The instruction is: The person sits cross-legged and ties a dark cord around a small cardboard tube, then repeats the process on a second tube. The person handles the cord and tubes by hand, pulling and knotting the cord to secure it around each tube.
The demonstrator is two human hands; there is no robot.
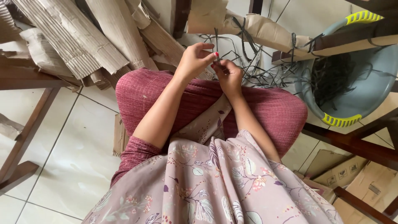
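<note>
I sit with my knees in dark red trousers (273,108) and a floral top. Both hands meet just past my knees. My left hand (195,60) pinches a thin dark strip (216,41) that stands upright between thumb and fingers. My right hand (229,74) is closed on the lower part of the same strip, touching the left fingertips. More thin dark strips (265,70) lie tangled on the floor just beyond my hands.
Torn corrugated cardboard (83,37) is heaped at the upper left. A grey plastic tub (356,83) with yellow grips, holding dark strips, stands at the right. Dark wooden furniture legs (25,137) frame both sides over a white tiled floor. Flattened boxes (356,182) lie at the lower right.
</note>
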